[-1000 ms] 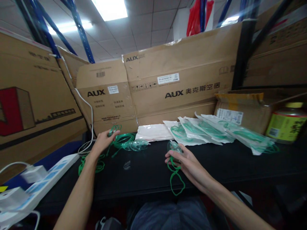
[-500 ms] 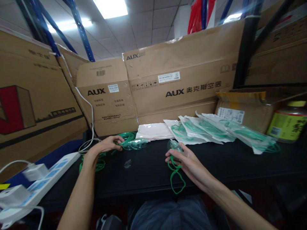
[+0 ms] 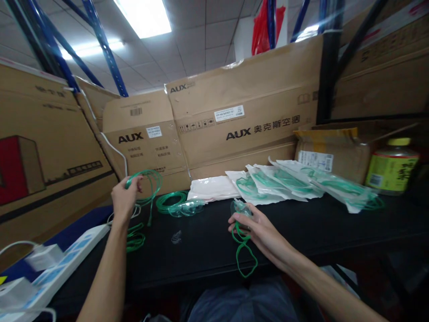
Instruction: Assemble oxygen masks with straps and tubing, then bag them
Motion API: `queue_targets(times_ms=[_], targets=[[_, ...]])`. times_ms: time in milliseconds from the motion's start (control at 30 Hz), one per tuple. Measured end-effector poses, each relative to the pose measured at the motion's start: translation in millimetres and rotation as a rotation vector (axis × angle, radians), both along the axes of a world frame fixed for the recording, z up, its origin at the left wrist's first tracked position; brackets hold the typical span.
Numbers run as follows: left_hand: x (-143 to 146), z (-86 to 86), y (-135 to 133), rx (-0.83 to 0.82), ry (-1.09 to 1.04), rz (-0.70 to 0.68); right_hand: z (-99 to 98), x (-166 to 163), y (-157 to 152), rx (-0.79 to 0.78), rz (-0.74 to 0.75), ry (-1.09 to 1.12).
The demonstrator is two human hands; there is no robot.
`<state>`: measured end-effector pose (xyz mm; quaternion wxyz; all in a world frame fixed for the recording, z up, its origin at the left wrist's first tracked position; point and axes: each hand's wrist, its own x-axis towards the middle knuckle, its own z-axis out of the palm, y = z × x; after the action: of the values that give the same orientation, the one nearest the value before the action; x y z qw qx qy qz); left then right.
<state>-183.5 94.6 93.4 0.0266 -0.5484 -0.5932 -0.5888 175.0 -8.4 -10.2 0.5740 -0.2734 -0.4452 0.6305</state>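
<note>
Fingers: left hand pinches tubing coil, right hand mask.

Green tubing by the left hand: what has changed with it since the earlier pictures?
The left hand has taken hold of a coil of green tubing and lifted it off the black table. The right hand holds its mask as before; the sealed bags have not moved.
</note>
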Motion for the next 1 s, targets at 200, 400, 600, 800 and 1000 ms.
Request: queue_targets(times_ms=[200, 400, 600, 800, 1000], targets=[[42.0, 46.5, -17.8, 0.15, -0.158, -0.235, 0.8, 0.3, -2.6, 0.019, -0.008, 0.05], [118.6, 81.2, -60.3, 0.168, -0.325, -0.623, -0.5, 3.3, -1.1, 0.032, -0.01, 0.079], [171.1, 6.2, -70.4, -0.141, -0.528, -0.811, 8.4, 15.5, -10.4, 0.134, 0.045, -0.121], [153.7, -77.6, -80.8, -0.604, -0.465, -0.784, 3.8, 40.0, -17.9, 0.319, -0.069, -0.626], [114.7, -77.8, -114.8, -0.696, 0.348, -0.43, -0.9, 48.4, -14.5, 0.539, -0.116, -0.838]])
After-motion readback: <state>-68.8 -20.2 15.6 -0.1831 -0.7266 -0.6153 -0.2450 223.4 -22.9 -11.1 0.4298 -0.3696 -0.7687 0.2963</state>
